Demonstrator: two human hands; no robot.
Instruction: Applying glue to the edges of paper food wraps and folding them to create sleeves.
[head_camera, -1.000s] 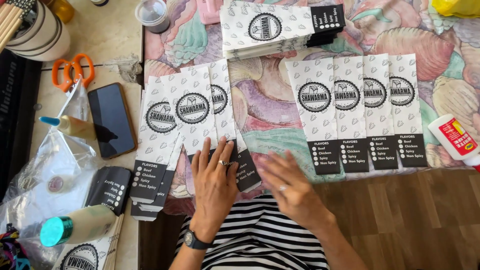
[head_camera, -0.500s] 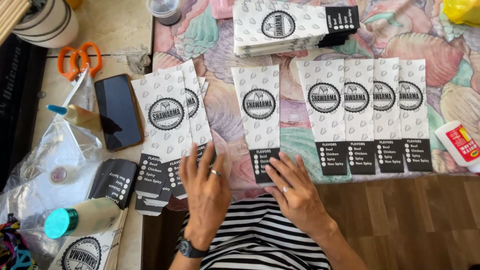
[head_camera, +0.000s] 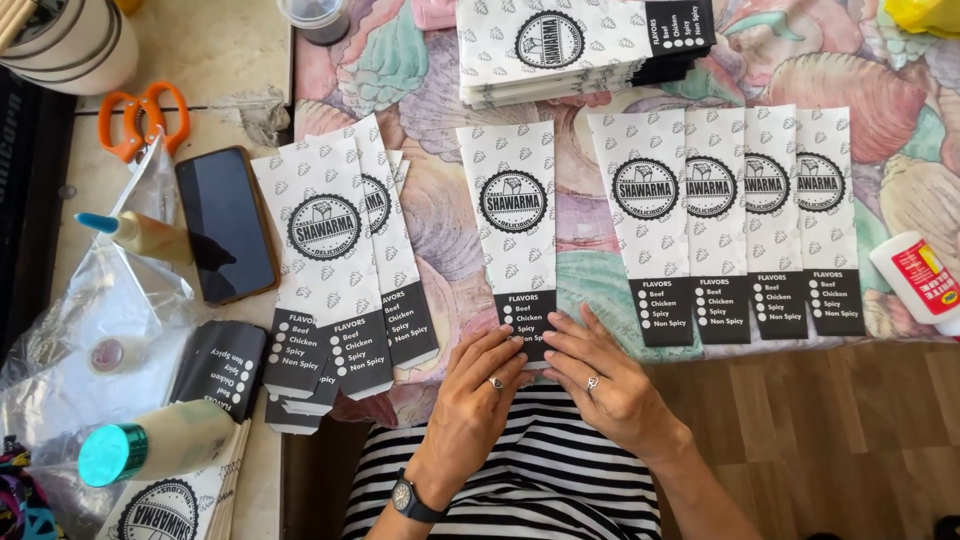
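Partly covering the bottom edge of one paper sleeve (head_camera: 517, 225), both hands, left (head_camera: 478, 392) and right (head_camera: 600, 378), lie flat, gripping nothing.

Printed paper sleeves (head_camera: 515, 230) lie on floral tablecloth (head_camera: 440, 210).

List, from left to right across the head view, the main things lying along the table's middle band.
Orange scissors → black phone → fanned pile of paper sleeves → single sleeve under both hands' fingers → row of four overlapping sleeves → white glue bottle.
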